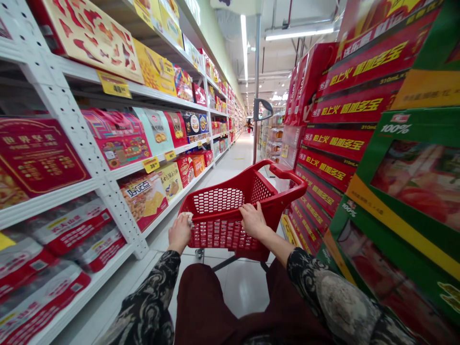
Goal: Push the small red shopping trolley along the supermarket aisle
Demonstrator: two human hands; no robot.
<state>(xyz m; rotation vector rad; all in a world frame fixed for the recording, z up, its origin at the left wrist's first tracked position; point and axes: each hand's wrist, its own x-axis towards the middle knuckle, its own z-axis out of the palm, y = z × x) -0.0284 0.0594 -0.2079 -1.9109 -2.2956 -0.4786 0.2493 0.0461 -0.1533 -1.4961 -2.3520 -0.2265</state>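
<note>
as left hand (179, 234), right hand (253, 220) clasp cart rim (215, 215) (white wad (187, 219))

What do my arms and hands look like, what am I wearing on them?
The left sleeve and right sleeve are of a black fabric with a swirling grey and cream pattern. The left hand and right hand are bare, with no gloves.

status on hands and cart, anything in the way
Left hand and right hand both on rim of red shopping cart. White wad under left hand, unclear what. Stacked red and green cartons close on right, metal pole ahead.
</note>
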